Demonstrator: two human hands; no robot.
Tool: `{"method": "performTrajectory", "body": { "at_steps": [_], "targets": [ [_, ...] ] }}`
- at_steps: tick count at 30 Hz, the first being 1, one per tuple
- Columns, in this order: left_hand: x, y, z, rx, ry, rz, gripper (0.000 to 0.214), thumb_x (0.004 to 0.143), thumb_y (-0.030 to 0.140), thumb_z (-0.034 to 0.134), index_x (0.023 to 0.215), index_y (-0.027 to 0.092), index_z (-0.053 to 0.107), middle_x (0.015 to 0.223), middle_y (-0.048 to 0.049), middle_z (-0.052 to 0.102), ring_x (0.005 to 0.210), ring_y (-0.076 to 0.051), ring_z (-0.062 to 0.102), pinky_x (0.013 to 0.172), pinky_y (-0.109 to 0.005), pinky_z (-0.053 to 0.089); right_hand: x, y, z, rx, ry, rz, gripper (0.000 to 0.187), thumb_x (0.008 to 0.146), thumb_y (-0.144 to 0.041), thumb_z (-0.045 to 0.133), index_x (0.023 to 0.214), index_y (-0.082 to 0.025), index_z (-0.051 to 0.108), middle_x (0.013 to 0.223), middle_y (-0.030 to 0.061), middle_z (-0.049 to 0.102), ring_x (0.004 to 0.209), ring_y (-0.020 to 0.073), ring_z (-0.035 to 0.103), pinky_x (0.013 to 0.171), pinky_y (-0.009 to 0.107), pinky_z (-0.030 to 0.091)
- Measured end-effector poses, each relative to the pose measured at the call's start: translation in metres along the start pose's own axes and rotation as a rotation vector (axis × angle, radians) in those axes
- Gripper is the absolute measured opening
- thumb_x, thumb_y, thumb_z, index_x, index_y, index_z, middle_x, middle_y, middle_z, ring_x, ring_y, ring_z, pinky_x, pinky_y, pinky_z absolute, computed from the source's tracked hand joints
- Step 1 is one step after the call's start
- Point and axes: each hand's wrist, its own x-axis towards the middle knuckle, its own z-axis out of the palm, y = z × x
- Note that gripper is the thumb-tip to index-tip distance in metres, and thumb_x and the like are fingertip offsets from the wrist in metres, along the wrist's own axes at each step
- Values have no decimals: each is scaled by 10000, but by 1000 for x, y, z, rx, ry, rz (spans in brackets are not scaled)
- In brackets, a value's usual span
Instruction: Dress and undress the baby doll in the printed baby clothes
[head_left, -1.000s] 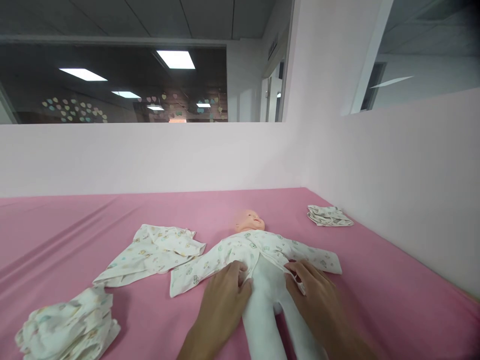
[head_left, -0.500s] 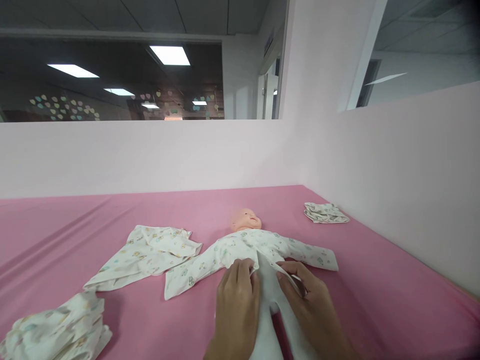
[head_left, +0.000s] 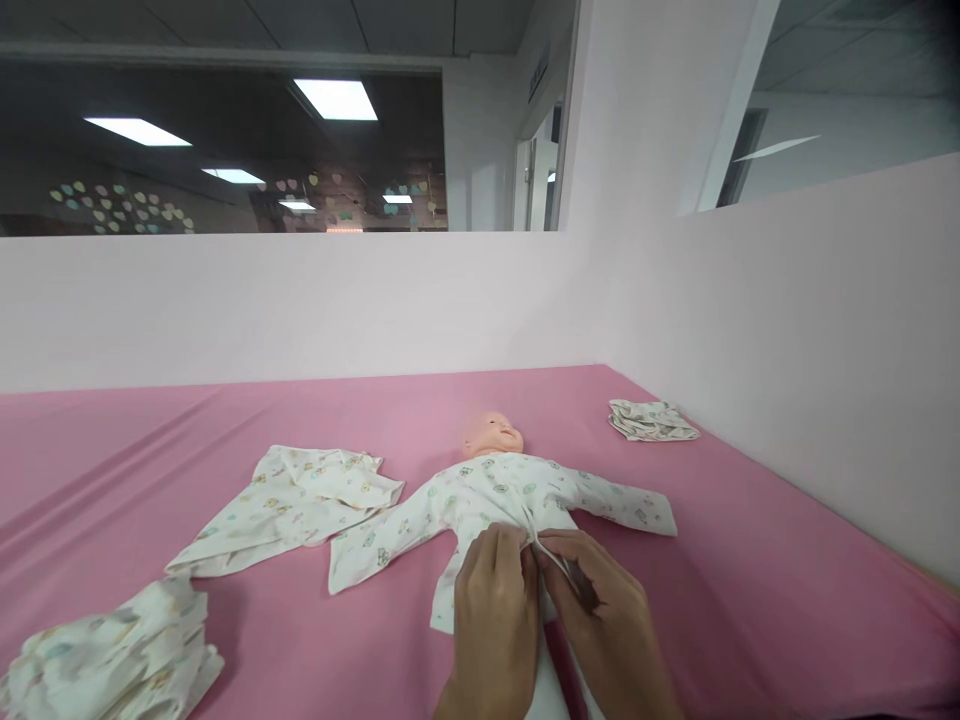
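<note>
A baby doll [head_left: 493, 434] lies on its back on a pink sheet, head away from me. It wears a white printed baby shirt [head_left: 487, 490] with both sleeves spread out sideways. My left hand [head_left: 495, 610] is closed on the shirt's left front edge at the doll's belly. Opposite it, my right hand [head_left: 600, 610] pinches the right front edge between thumb and fingers. The two edges meet at the middle, fingertips almost touching. White legs of the doll [head_left: 551, 690] show below my hands; its lower belly is hidden behind them.
Left of the doll a printed garment [head_left: 292, 510] lies spread, touching the sleeve. A bunched printed cloth [head_left: 120, 660] sits at the near left. A folded cloth [head_left: 651, 420] lies at the far right by the white wall [head_left: 810, 350]. The pink sheet [head_left: 300, 640] has creases.
My hands have come together at the middle, drawing the shirt's front edges over the doll's white belly. The shirt's lower left corner now shows beside my left hand.
</note>
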Motion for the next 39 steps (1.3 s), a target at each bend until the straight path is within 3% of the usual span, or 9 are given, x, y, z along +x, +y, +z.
{"method": "performTrajectory", "body": {
  "at_steps": [7, 16, 20, 26, 31, 36, 39],
  "targets": [
    [-3, -1, 4, 19, 4, 17, 222, 800, 11, 409, 796, 199, 527, 714, -10, 576, 635, -170, 510, 567, -283, 357, -1, 1, -1, -98, 42, -194, 191, 912, -300, 499, 975, -261, 676, 1047, 42, 672, 969, 180, 630, 830, 337, 564],
    [10, 9, -13, -338, -232, -368, 196, 893, 234, 418, 786, 200, 578, 839, -34, 634, 788, -189, 566, 709, -315, 426, -6, -2, -2, -212, 109, -367, 231, 905, -244, 513, 1024, -210, 708, 1101, 74, 693, 994, 177, 668, 830, 281, 596],
    [14, 13, -24, -478, -279, -434, 201, 887, 275, 428, 823, 199, 603, 871, -29, 646, 826, -181, 572, 748, -297, 433, -5, -6, -2, -222, 85, -413, 262, 903, -212, 507, 1073, -176, 704, 1119, 98, 697, 1012, 182, 670, 829, 268, 597],
    [19, 11, -36, -649, -386, -493, 233, 888, 285, 402, 844, 185, 608, 756, -4, 609, 723, -152, 549, 676, -256, 421, -3, -10, -1, -221, 35, -490, 321, 886, -144, 482, 1140, -163, 677, 1159, 105, 680, 1079, 197, 642, 855, 304, 592],
    [20, 4, -30, -628, -386, -522, 260, 906, 369, 410, 776, 186, 541, 727, 11, 561, 696, -141, 512, 636, -245, 394, -5, -7, -3, -269, -16, -531, 364, 871, -120, 472, 1185, -171, 648, 1195, 96, 663, 1116, 199, 616, 890, 324, 577],
    [20, 2, -24, -482, -374, -480, 265, 925, 367, 373, 762, 197, 496, 715, 18, 530, 683, -141, 473, 614, -254, 348, -4, -4, -6, -261, -14, -402, 397, 906, -202, 473, 1295, -176, 547, 1177, 89, 668, 1096, 187, 619, 844, 297, 590],
    [21, 4, -25, -473, -388, -455, 266, 934, 373, 356, 764, 202, 471, 730, 17, 529, 697, -145, 473, 626, -261, 351, -2, -2, -5, -326, 3, -431, 360, 921, -242, 469, 1261, -180, 569, 1190, 80, 661, 1121, 204, 601, 887, 346, 573]
  ]
}}
